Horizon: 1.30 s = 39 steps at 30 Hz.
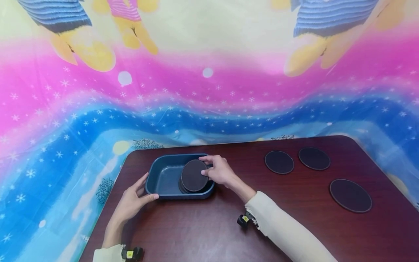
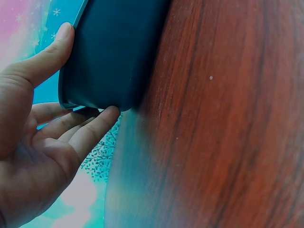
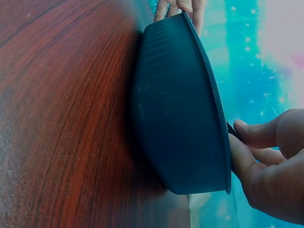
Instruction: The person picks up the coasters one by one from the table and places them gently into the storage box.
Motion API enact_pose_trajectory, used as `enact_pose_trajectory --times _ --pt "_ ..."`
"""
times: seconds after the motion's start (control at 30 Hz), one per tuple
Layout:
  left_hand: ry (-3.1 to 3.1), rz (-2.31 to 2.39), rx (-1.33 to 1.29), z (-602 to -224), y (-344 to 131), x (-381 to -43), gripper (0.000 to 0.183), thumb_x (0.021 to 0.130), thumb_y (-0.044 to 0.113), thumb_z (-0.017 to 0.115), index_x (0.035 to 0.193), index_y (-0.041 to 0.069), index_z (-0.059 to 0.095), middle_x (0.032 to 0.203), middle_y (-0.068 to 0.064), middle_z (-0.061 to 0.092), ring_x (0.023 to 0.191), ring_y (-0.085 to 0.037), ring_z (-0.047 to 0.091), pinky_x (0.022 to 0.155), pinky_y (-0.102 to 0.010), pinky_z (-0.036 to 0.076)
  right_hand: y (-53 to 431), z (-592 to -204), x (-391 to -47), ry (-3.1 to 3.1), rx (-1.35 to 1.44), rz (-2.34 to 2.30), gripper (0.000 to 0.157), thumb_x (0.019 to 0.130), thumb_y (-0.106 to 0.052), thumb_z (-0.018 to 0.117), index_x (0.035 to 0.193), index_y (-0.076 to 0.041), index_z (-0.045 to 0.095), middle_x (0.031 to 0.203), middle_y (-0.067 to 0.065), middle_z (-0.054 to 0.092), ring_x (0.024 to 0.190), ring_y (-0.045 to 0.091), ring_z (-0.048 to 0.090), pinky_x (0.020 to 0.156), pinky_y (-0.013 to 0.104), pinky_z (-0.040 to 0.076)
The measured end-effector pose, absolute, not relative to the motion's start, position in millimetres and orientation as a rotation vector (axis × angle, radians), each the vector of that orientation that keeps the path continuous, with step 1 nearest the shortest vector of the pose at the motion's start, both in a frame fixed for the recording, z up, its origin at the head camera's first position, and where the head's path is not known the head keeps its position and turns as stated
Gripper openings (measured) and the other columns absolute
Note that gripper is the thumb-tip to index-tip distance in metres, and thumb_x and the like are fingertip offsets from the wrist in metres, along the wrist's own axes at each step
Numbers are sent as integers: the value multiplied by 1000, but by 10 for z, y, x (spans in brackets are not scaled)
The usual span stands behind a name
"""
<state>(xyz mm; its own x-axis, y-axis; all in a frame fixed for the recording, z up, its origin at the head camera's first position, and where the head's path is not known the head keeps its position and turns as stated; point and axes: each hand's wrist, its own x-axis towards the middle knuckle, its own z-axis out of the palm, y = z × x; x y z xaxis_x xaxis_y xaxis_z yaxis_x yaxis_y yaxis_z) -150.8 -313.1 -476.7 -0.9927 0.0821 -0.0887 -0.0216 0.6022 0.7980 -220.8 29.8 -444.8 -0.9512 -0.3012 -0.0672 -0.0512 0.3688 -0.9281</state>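
Note:
A dark blue rectangular dish (image 1: 167, 178) with rounded corners stands on the table. My left hand (image 1: 131, 200) holds its left end, thumb at the near rim and fingers along the end wall; the left wrist view shows this hand (image 2: 52, 123) close up. Between thumb and fingers, my right hand (image 1: 220, 170) pinches the right edge of a round dark coaster (image 1: 194, 175). That coaster is tilted over the dish's right end, with another round edge just below it. In the right wrist view, only a thin edge of the pinched coaster (image 3: 233, 133) shows above the rim.
Three more round dark coasters lie apart on the right of the table: one (image 1: 279, 162) nearest the dish, one (image 1: 314, 158) beside it and one (image 1: 350, 195) closer to me. The reddish-brown wooden table (image 1: 196, 229) meets a patterned cloth (image 1: 209, 94) behind.

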Motion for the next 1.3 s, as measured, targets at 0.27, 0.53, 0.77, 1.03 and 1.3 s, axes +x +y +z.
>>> enact_pose_trajectory --times 0.27,0.53,0.77,1.03,1.3 --pt "2701 1363 47 -4773 -3134 -1513 99 97 32 83 173 16 22 168 -25 43 148 -43 53 103 -46 61 267 -4451 -2214 2449 -349 -1551 50 99 -1 74 148 -10 66 139 23 69 65 18 71 62 29 58" --pt "2703 1353 49 -4773 -3134 -1504 99 97 32 83 173 16 22 168 -25 44 148 -44 54 103 -46 61 246 -4413 -2200 2465 -392 -1457 52 102 -7 73 152 -9 62 134 24 71 67 22 69 64 27 54" --pt "2704 1364 55 -4778 -3144 -1516 99 97 32 83 173 16 23 168 -25 44 147 -42 54 99 -37 62 329 -4335 -2154 2726 -617 -1275 52 104 -16 73 155 -13 60 114 10 79 90 22 74 85 36 58" --pt "2696 1386 55 -4768 -3139 -1510 98 97 29 83 173 15 23 167 -25 45 147 -43 55 96 -28 61 725 -4343 -2161 2599 -612 -1546 54 103 -16 75 155 -15 60 156 12 62 138 34 66 107 44 59" --pt "2694 1400 56 -4782 -3133 -1508 98 96 28 84 173 15 23 167 -26 44 148 -43 53 96 -28 61 1288 -4456 -2184 2633 -525 -1599 58 98 -16 80 153 -10 61 152 16 64 132 35 70 106 50 58"
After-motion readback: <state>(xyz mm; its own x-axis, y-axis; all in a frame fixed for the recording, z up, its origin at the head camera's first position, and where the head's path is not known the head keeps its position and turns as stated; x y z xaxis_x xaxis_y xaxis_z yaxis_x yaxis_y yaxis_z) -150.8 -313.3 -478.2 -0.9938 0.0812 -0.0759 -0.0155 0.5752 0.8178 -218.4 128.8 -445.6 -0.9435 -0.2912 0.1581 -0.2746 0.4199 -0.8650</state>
